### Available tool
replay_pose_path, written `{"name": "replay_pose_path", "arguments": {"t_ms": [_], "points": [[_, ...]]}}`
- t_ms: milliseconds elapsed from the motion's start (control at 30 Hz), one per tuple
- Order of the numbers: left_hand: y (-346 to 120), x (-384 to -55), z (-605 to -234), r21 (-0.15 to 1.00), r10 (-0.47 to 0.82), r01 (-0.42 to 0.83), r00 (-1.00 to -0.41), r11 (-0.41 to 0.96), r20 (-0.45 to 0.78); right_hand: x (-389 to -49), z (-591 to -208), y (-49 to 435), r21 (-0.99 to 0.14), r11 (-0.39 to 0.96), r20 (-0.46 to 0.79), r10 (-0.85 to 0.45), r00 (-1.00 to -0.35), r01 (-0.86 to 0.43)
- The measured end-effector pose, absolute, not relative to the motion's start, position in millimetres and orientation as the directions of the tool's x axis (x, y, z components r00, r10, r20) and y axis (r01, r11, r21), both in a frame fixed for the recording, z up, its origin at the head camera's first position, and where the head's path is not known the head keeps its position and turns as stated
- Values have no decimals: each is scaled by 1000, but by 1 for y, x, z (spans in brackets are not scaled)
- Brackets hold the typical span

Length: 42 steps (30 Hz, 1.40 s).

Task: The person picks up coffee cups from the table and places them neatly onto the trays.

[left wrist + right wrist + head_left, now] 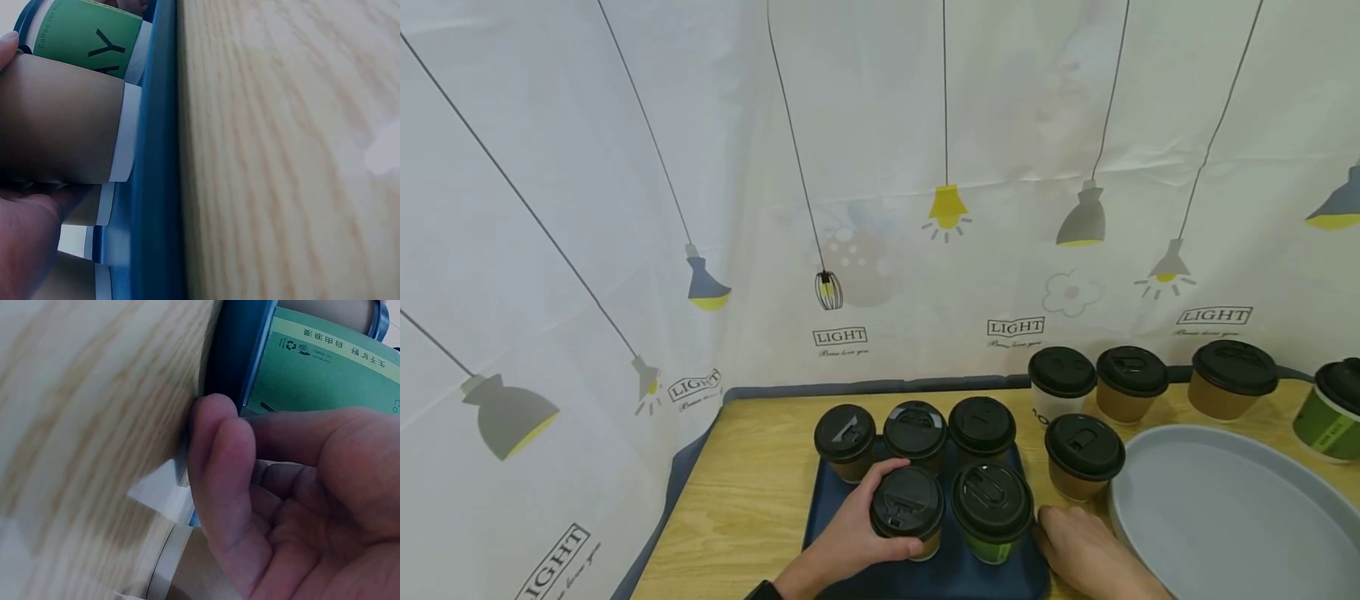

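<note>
My left hand (865,525) holds a brown paper coffee cup (62,119) with a black lid, thumb in front and fingers around its far side. This cup is at the front left of a dark blue tray (925,579). To its right stands a green coffee cup (992,508), also black-lidded. Behind them, a row of lidded cups stands along the tray's far side, including one at the middle (915,433). At the tray's right edge, next to the green cup, my right hand (1086,546) pinches the rim (240,356) between thumb and curled fingers.
Just right of the tray stands a brown lidded cup (1082,458). A round grey tray (1232,508) lies farther right. Behind it are a white cup (1060,383), two brown cups and a green cup (1330,417). A lamp-printed curtain (887,167) hangs along the wooden table's (745,467) back.
</note>
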<state>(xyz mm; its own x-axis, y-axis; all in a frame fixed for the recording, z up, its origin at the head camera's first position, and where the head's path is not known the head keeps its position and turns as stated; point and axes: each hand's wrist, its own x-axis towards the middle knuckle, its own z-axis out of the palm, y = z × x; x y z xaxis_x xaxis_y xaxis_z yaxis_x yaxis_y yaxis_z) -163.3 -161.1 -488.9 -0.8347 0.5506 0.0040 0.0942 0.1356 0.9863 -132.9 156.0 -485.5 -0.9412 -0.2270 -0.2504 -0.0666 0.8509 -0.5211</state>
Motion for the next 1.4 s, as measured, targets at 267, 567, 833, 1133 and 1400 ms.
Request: {"name": "replay_pose_path", "arguments": {"t_ms": [267,567,833,1133,1400], "points": [[-160,-163,-491,987,580,83,-815,141,-14,-134,-487,157,-521,851,-251,-228,-941,-68],[-162,-161,-490,986,584,81,-812,149,-21,-136,-487,156,-511,857,-277,-236,-932,-65],[-166,-159,-490,965,562,137,-827,225,-13,-135,-486,156,-503,861,-272,-237,-933,-72],[-182,-144,-487,954,518,159,-855,255,4,-134,-485,155,-506,860,-276,-233,-932,-65],[-205,-130,-483,944,231,229,-957,239,174,-132,-484,156,-504,861,-269,-233,-935,-69]]}}
